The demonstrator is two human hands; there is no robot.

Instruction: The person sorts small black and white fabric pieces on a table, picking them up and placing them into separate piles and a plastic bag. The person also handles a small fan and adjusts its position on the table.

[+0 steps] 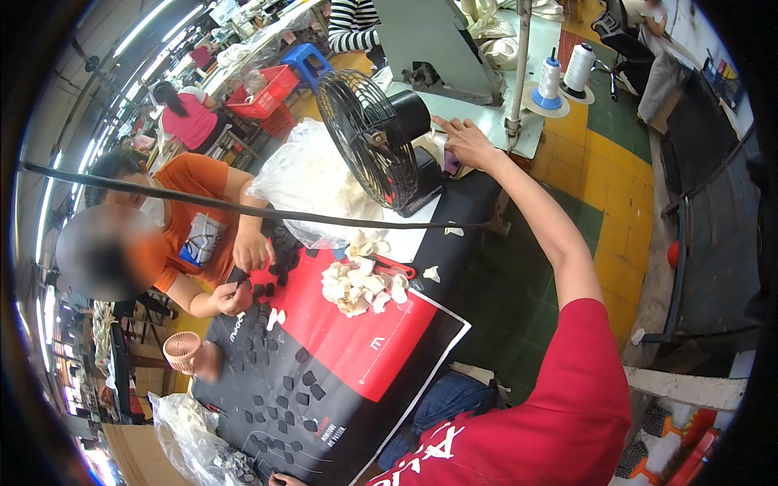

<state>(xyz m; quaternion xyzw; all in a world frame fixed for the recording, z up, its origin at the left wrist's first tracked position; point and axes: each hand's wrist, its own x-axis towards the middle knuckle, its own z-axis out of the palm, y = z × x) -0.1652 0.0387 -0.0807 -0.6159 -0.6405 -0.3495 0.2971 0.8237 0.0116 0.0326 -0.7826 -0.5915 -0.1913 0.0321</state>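
Observation:
My right hand (468,146) reaches out at the far side of the table, its index finger stretched toward the back of a black desk fan (369,138). The fingertips are at or close to the fan's motor housing; I cannot tell whether they touch. A small whitish item lies just under the fingers, partly hidden. Of my left hand (285,480), only a sliver shows at the lower edge, beside small dark fabric pieces (284,413) strewn over the black and red mat (340,413). A pile of cream fabric pieces (356,287) sits on the red part, by red-handled scissors (395,267).
Across the table, a co-worker in an orange shirt (190,174) handles small dark pieces. A clear plastic bag (300,178) of cream material lies beside the fan. A dark bar (267,212) crosses above the table. Thread cones (579,66) stand beyond; a small pink fan (182,348) is at left.

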